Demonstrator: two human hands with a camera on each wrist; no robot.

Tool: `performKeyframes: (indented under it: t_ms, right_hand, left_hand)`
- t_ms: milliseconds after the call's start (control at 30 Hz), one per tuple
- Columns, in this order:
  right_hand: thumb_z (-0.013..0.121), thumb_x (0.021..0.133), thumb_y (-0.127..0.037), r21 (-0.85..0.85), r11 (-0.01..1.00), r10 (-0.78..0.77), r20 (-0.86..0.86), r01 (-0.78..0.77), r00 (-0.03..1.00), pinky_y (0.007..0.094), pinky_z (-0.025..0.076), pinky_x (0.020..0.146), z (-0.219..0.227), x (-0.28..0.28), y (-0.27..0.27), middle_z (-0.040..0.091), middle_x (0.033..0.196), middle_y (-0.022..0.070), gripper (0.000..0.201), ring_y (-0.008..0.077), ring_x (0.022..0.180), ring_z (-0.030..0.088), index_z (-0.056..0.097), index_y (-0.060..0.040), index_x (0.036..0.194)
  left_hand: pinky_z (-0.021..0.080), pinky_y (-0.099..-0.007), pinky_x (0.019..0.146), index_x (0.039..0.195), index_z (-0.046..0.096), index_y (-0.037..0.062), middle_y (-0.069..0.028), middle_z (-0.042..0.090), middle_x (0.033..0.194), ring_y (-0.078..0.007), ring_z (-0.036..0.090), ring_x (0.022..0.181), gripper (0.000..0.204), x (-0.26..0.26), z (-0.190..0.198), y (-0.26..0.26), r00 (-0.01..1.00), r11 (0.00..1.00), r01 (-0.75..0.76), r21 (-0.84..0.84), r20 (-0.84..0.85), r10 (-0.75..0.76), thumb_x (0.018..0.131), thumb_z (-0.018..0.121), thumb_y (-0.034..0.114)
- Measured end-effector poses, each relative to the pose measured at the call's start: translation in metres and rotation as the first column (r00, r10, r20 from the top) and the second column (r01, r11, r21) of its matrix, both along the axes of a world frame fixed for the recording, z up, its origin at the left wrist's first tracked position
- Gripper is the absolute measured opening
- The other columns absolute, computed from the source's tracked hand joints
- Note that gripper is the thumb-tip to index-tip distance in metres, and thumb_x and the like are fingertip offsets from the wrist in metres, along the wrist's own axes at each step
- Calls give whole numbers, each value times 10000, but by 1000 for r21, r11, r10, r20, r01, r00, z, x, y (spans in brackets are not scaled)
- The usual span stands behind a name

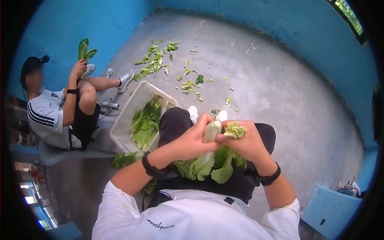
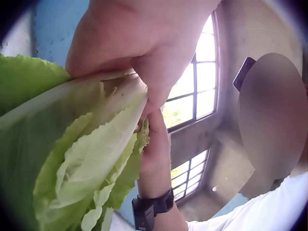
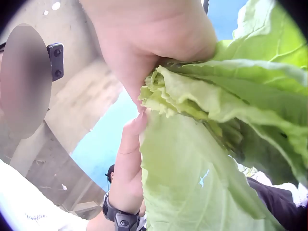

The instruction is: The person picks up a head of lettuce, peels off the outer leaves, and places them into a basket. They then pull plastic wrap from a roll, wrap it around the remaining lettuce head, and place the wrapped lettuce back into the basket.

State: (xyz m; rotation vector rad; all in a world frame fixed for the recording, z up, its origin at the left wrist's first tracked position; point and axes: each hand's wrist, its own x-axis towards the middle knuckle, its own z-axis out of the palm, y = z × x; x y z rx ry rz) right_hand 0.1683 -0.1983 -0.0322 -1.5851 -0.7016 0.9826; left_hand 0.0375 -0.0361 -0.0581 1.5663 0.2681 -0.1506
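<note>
In the head view my left hand (image 1: 194,140) grips a head of leafy greens (image 1: 211,130), its thick pale base up and its leaves hanging over my lap. My right hand (image 1: 250,142) is curled round a bunch of leaves (image 1: 235,130), whose pale yellow-green ends stick out above the fist. The two hands meet at the thumbs, close together over the thighs. From the left wrist, the pale stalk (image 2: 62,103) spreads away under the palm. Seen from the right wrist, ruffled green leaves (image 3: 250,91) fan out beyond the right hand (image 3: 159,33).
A white plastic basket (image 1: 120,127) with greens (image 1: 146,124) stands to my left. More leaves (image 1: 124,160) lie beside it. Scattered leaf pieces (image 1: 154,60) cover part of the grey floor ahead. Another seated person (image 1: 50,110) at the left holds up a leafy bunch (image 1: 85,51).
</note>
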Motion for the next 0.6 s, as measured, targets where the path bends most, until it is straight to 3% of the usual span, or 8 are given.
performKeyframes:
  t_ms: [33, 133, 333, 367, 467, 600]
  right_hand:
    - [809, 826, -99, -4, 999, 32, 2, -32, 999, 248, 513, 674, 0, 1, -1, 713, 808, 30, 222, 51, 728, 606, 730, 22, 995]
    - [808, 816, -96, 4, 995, 96, 31, -96, 995, 254, 508, 665, -2, 6, -4, 710, 784, 32, 219, 54, 709, 600, 738, 7, 996]
    - [787, 773, -105, -52, 993, 117, 184, -109, 976, 275, 498, 627, 6, 10, -11, 684, 716, 75, 225, 89, 646, 592, 734, 5, 962]
    - [780, 761, -106, -60, 993, 113, 208, -102, 972, 281, 498, 623, 6, 11, -11, 681, 710, 84, 227, 98, 638, 592, 733, 6, 953]
    - [753, 710, -97, -63, 994, 97, 234, -84, 967, 310, 504, 623, 6, 12, -10, 678, 709, 114, 244, 163, 611, 600, 727, 4, 930]
    - [744, 700, -95, -50, 997, 64, 309, -51, 949, 338, 511, 641, 8, 9, -9, 684, 745, 134, 239, 272, 638, 634, 715, 7, 914]
  left_hand:
    - [484, -306, 824, 1164, 357, 80, -68, 549, 1039, -116, 547, 954, 513, 0, 1, -1, 1000, 999, 13, 35, 6, -13, 873, 759, 208]
    - [460, -255, 823, 1178, 369, 95, -31, 544, 1055, -74, 528, 970, 516, 1, 3, -2, 999, 993, 34, 115, -38, -29, 844, 762, 68]
    - [483, -244, 776, 1055, 538, 47, 12, 611, 966, -55, 572, 884, 423, 2, 6, 3, 998, 999, 25, -28, -50, -27, 766, 846, 66]
    - [497, -245, 742, 1030, 609, 26, 9, 651, 940, -52, 604, 856, 374, 1, 7, 3, 1000, 999, -6, 36, -26, 7, 762, 861, 89]
    - [498, -247, 721, 1089, 617, 13, -20, 664, 920, -52, 622, 856, 393, 1, 16, 4, 999, 977, 37, 212, -17, -34, 781, 843, 107]
    - [513, -314, 704, 1126, 614, 18, -108, 670, 902, -190, 679, 813, 374, 1, 31, 0, 994, 884, 46, 465, 68, -87, 816, 789, 134]
